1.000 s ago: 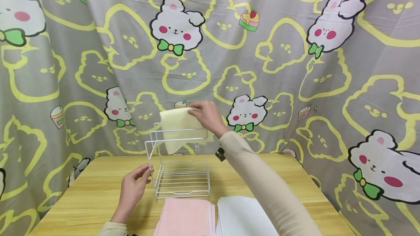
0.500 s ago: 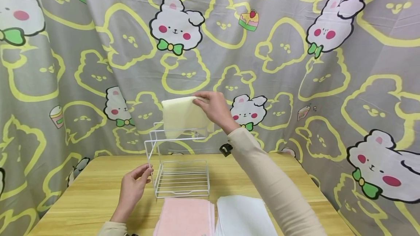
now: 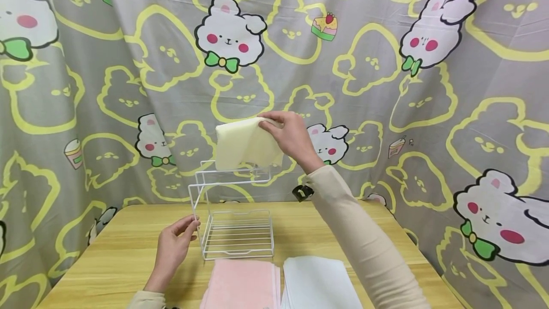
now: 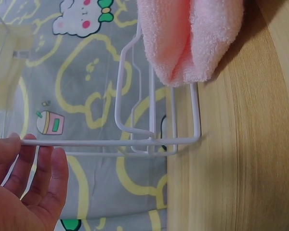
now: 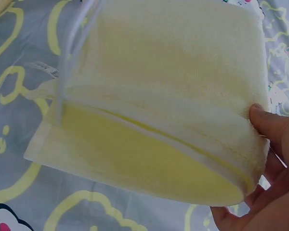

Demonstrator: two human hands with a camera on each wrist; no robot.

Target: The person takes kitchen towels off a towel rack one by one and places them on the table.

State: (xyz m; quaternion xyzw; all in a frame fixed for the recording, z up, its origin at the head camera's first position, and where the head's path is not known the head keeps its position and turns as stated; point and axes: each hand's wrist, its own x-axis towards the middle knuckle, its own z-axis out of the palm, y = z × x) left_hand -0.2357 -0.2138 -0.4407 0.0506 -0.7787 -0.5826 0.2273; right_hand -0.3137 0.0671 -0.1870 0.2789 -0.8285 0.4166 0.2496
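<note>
A folded pale yellow towel [image 3: 240, 144] hangs from my right hand [image 3: 292, 138], which pinches its top edge at the right corner. The towel's lower edge overlaps the top bars of a white wire rack [image 3: 231, 183] in the head view. The right wrist view shows the towel's [image 5: 168, 48] layers sagging apart, with the thumb on one face. My left hand [image 3: 173, 247] pinches the rack's left front upright between thumb and fingers. In the left wrist view, that hand [image 4: 31, 192] holds the white rod.
A stack of folded pink towels [image 3: 242, 283] lies in front of the rack, with a white stack [image 3: 319, 280] to its right. All stand on a wooden table [image 3: 120, 237]. A patterned curtain [image 3: 364, 108] hangs behind it.
My right hand has moved up and slightly right, lifting the yellow towel higher over the rack. The left hand and the rack have stayed in place.
</note>
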